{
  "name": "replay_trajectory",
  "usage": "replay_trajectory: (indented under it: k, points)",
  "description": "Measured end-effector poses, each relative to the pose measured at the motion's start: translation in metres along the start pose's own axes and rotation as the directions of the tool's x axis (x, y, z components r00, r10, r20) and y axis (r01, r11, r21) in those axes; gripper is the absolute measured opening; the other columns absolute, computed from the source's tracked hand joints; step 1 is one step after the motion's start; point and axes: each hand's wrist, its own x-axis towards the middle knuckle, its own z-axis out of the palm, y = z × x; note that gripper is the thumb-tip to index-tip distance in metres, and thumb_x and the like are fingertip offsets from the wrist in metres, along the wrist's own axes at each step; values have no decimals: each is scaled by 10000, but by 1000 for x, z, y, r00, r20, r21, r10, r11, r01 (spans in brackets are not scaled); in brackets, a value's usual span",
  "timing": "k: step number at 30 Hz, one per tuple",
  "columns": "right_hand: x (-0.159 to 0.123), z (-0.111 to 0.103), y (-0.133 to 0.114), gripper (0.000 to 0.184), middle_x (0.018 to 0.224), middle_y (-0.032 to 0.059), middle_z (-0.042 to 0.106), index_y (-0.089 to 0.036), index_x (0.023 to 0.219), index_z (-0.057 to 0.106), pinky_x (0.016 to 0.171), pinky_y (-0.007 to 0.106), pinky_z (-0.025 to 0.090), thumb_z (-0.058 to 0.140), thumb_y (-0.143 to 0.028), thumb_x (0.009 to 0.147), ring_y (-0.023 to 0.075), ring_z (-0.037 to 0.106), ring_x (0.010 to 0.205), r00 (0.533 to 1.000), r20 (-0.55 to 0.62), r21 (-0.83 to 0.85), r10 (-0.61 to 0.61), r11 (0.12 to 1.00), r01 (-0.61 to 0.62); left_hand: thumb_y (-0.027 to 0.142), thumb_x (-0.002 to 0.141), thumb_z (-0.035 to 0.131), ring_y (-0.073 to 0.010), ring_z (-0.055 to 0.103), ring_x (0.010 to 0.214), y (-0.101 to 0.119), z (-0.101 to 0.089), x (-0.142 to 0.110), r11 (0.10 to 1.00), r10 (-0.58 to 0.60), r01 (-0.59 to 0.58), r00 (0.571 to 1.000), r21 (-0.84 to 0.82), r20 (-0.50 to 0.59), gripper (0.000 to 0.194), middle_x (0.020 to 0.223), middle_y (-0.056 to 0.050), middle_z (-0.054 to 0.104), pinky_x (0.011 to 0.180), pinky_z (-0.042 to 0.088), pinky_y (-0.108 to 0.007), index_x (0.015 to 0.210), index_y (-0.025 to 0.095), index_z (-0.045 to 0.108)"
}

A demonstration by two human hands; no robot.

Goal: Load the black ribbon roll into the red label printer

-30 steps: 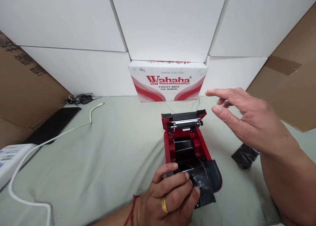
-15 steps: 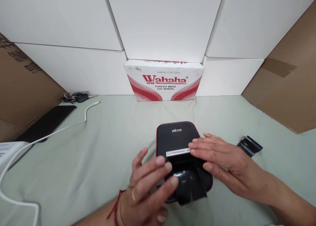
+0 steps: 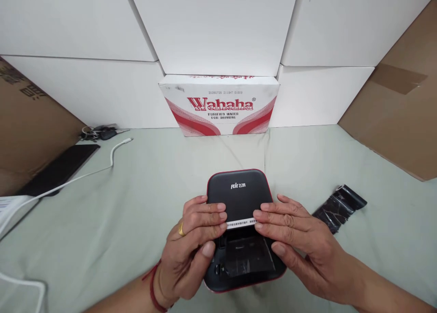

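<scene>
A flat black device (image 3: 239,201) with rounded corners, a red rim and white lettering lies in front of me. Its lower half is an open recess, where dark shiny film (image 3: 249,256) is visible. Across the device's middle runs a white label strip (image 3: 239,223), its ends under my fingertips. From the left, my left hand (image 3: 193,244) lays its outstretched fingers on the upper cover, thumb by the device's left edge. Opposite it, my right hand (image 3: 297,240) rests flat fingers on the cover, thumb lower down the right side.
A crumpled strip of black film (image 3: 341,206) lies to the right. At the back stands a Wahaha water carton (image 3: 221,108) before white boxes (image 3: 218,30). Keys (image 3: 102,132), a black flat item (image 3: 61,171) and a white cable (image 3: 111,160) are on the left. Cardboard (image 3: 392,112) flanks the right.
My left hand has gone from above the recess to the cover's left side. The film flap that stuck up over the lower edge now lies within the recess. My view has shifted slightly.
</scene>
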Motion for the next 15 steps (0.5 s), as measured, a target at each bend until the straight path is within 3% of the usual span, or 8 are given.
replay_trajectory:
  k: [2, 4, 7, 11, 15]
  points:
    - [0, 1, 1, 315, 1403, 7, 819, -247, 1391, 704, 1380, 303, 322, 607, -200, 1095, 92, 672, 1434, 1000, -26, 35, 12, 999, -11, 243, 1041, 541, -261, 786, 1114, -3, 0, -2, 1000, 20, -20, 1000, -10, 20, 273, 1125, -83, 824, 1173, 514, -480, 1235, 235, 734]
    - [2, 0, 0, 319, 1396, 13, 820, -244, 1422, 674, 1378, 311, 331, 584, -265, 1117, 98, 682, 1420, 999, -30, 41, 32, 999, -31, 301, 1045, 570, -272, 740, 1230, -5, 2, -4, 997, -31, 33, 999, -75, 19, 309, 1212, -94, 786, 1221, 493, -475, 1315, 241, 709]
    - [8, -8, -6, 482, 1491, 94, 766, -158, 1558, 557, 1397, 369, 314, 505, -413, 1152, 145, 632, 1495, 1000, -18, -41, 21, 999, -22, 443, 1043, 642, -322, 516, 1560, -7, 6, -7, 931, -256, 251, 966, -263, 14, 484, 1518, -95, 640, 1337, 403, -519, 1509, 313, 624]
    - [12, -13, -15, 503, 1424, 97, 804, -134, 1472, 638, 1448, 468, 168, 512, -500, 1151, 188, 627, 1512, 980, 73, -139, -187, 971, 195, 527, 982, 741, -394, 122, 1764, 0, 8, -6, 663, -493, 505, 850, -552, 185, 803, 1872, 23, 234, 1426, 192, -647, 1704, 478, 392]
    - [3, -5, -16, 479, 1378, 113, 823, -133, 1345, 746, 1411, 432, 305, 524, -509, 1148, 190, 662, 1477, 957, 90, -183, -277, 940, 290, 466, 946, 793, -360, -66, 1784, 9, 6, -2, 405, -571, 576, 766, -710, 295, 952, 1909, 132, 71, 1433, 53, -663, 1722, 591, 256]
